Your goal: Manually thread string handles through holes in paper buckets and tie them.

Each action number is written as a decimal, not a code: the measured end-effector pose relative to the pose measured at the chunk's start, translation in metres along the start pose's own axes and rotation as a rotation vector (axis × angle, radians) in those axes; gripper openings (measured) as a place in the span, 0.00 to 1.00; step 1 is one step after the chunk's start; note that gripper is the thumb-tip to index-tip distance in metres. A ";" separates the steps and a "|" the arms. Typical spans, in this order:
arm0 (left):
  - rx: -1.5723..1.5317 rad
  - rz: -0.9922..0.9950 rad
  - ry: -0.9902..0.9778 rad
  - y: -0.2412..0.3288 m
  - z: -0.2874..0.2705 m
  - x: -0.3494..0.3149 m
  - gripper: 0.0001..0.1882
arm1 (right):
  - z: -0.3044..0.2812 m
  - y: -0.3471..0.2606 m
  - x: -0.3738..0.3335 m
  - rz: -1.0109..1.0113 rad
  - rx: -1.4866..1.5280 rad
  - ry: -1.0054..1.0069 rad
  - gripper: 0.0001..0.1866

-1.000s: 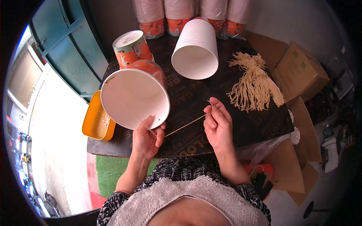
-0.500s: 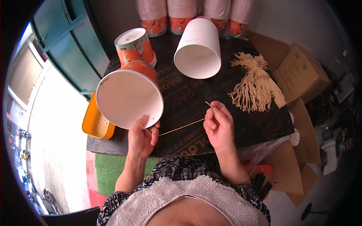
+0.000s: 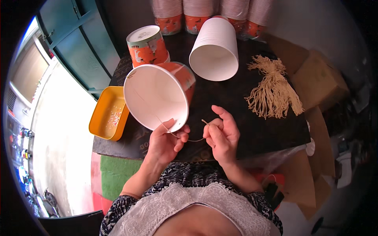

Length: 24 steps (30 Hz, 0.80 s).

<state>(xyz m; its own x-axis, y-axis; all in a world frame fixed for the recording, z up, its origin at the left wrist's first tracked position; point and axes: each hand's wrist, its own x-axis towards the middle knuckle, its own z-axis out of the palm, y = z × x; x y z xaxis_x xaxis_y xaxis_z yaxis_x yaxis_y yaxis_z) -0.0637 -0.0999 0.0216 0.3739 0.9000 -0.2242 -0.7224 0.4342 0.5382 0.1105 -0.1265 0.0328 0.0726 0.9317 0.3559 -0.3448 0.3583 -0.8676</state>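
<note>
An orange-patterned paper bucket [image 3: 154,94] is tipped so that its white inside faces me. Its lower rim is in my left hand [image 3: 165,139], which is closed with the thumb inside. A thin beige cord [image 3: 195,140] is fixed near the upper left of the rim, crosses the bucket's mouth and passes by my left fingers. From there it sags a little to my right hand [image 3: 223,135]. That hand pinches the cord near its end, index finger raised. Beside my left thumb, a small dark hole shows in the bucket wall.
A yellow tray [image 3: 103,114] with small bits inside stands left of the bucket. Behind are an upturned orange bucket [image 3: 146,47] and a lying stack of white buckets [image 3: 214,51]. A bundle of beige cords [image 3: 273,88] lies right. Wrapped bucket stacks [image 3: 197,15] line the back; cardboard boxes [image 3: 319,78] flank the table.
The bucket and my left hand have moved right, closer to my right hand. The cord between the hands was taut and now sags. My right index finger has lifted.
</note>
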 end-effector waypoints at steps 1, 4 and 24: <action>-0.007 -0.016 0.015 -0.002 0.004 0.001 0.17 | 0.000 0.003 -0.001 0.004 0.007 -0.002 0.23; -0.021 -0.049 -0.024 -0.007 0.000 0.005 0.19 | 0.003 0.007 -0.003 -0.182 -0.152 -0.079 0.24; -0.169 -0.103 -0.049 -0.009 0.019 -0.002 0.20 | 0.018 0.016 -0.005 -0.220 -0.184 -0.146 0.25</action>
<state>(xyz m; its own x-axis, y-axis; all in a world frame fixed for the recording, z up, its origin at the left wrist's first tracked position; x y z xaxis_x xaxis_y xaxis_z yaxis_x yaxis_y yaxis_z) -0.0463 -0.1065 0.0327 0.4756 0.8492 -0.2295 -0.7646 0.5281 0.3694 0.0876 -0.1260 0.0233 -0.0129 0.8169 0.5766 -0.1597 0.5676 -0.8077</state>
